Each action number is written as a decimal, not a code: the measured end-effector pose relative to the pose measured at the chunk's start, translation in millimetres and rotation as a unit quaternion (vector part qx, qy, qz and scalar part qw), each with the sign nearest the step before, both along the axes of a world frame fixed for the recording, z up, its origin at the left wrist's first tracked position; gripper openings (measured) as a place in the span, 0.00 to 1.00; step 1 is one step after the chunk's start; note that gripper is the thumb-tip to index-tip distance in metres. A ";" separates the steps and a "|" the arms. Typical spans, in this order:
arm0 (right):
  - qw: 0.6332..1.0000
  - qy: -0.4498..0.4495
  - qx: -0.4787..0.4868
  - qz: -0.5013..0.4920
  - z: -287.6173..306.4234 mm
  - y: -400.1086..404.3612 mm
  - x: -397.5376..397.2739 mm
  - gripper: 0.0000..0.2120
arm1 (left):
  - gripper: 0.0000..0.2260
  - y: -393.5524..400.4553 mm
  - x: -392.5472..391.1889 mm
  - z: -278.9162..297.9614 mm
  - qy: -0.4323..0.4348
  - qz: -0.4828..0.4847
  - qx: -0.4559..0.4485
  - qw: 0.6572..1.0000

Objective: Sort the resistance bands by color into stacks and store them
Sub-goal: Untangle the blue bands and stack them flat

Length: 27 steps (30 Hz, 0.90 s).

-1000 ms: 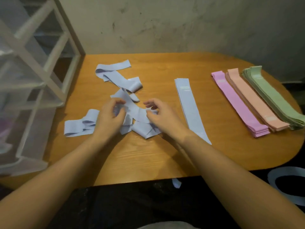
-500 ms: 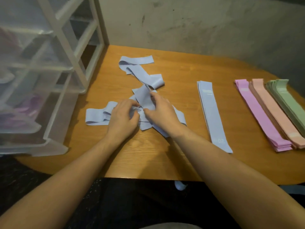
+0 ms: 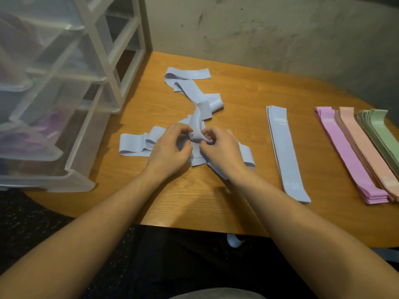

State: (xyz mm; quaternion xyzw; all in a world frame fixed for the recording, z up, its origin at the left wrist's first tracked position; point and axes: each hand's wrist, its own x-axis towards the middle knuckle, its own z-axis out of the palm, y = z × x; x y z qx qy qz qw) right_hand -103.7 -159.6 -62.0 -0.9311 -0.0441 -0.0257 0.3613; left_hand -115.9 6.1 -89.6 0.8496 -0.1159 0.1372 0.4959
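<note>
A blue band (image 3: pixel 199 124) is pinched between both hands above the loose blue pile (image 3: pixel 190 117), which is spread from the middle of the table (image 3: pixel 237 208) toward its far left corner. The band's lower end is gripped by the curled fingers and thumb of the left hand (image 3: pixel 170 147) and of the right hand (image 3: pixel 222 147), the two sets of fingertips almost touching. From that pinch the band rises and runs away from the person, toward the far edge, where its upper part is twisted and seems to be caught among the other loose bands. Its long axis is thus roughly front to back, tilted up off the wood.

The neat blue stack (image 3: pixel 285 152) is laid flat to the right of the pile, its long axis also front to back, slanting slightly toward the near right. It lies nearer the right hand than the left and is apart from the pile. Further right, near the right edge, the pink stack (image 3: pixel 345 156), the peach stack (image 3: pixel 367 152) and the green stack (image 3: pixel 382 130) are laid side by side, touching or overlapping.

The band must probably be freed and flattened first, then carried rightward and laid lengthwise on the blue stack; little turning should be needed. The drawer unit (image 3: pixel 64 104) is stood at the left edge.
</note>
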 end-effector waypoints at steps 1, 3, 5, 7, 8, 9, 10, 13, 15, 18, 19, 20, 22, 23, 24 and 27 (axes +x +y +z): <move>1.000 -0.007 0.001 0.006 -0.3 -1.4 -2.0 0.08 | 0.13 0.1 -0.2 -0.1 -0.006 -0.011 0.005 1.000; 1.000 -0.021 0.012 0.019 -0.4 -5.7 -6.5 0.01 | 0.15 -0.7 -1.0 -0.1 -0.014 -0.034 0.016 0.999; 0.998 -0.044 0.019 0.028 1.9 -10.6 -10.9 0.02 | 0.18 -1.6 -2.2 1.9 -0.019 -0.051 0.024 0.998; 0.997 -0.070 0.021 0.026 6.6 -16.4 -16.2 0.02 | 0.21 -2.3 -3.6 3.7 -0.026 -0.069 0.026 0.997; 0.997 -0.077 0.019 0.025 10.7 -19.8 -19.8 0.03 | 0.22 -2.6 -3.7 4.0 -0.030 -0.078 0.026 0.996; 0.996 -0.078 0.020 0.024 14.6 -23.4 -23.4 0.03 | 0.24 -2.9 -4.1 4.4 -0.035 -0.085 0.028 0.995; 0.997 -0.072 0.024 0.027 18.9 -26.8 -27.0 0.03 | 0.25 -2.9 -4.2 4.1 -0.038 -0.091 0.030 0.995; 0.995 -0.060 0.067 0.039 33.5 -35.8 -36.7 0.06 | 0.28 -2.8 -5.8 3.2 -0.037 -0.094 0.044 0.994; 0.991 -0.038 0.118 0.056 43.3 -40.6 -42.0 0.10 | 0.29 -2.9 -5.9 1.9 -0.024 -0.091 0.046 0.994; 0.976 -0.022 0.205 0.073 55.0 -43.2 -47.9 0.12 | 0.30 -2.3 -4.3 2.0 -0.014 -0.093 0.050 0.994; 0.971 -0.030 0.224 0.073 58.8 -42.9 -48.2 0.13 | 0.31 -2.8 -4.9 3.5 -0.013 -0.092 0.055 0.994; 0.968 -0.034 0.238 0.073 62.6 -42.4 -47.9 0.13 | 0.31 -4.4 -6.2 5.0 -0.014 -0.090 0.062 0.994; 0.958 -0.011 0.279 0.069 68.9 -41.8 -45.4 0.11 | 0.29 -12.4 -12.3 9.7 -0.029 -0.082 0.075 0.993; 0.950 0.012 0.306 0.061 71.2 -42.3 -43.5 0.09 | 0.27 -18.3 -15.8 10.7 -0.043 -0.078 0.081 0.993; 0.942 0.036 0.329 0.053 73.1 -42.9 -42.0 0.07 | 0.25 -24.0 -18.7 10.1 -0.052 -0.076 0.078 0.993; 0.927 0.087 0.365 0.020 73.6 -47.9 -39.2 0.06 | 0.25 -36.8 -25.2 12.5 -0.015 -0.099 0.008 0.995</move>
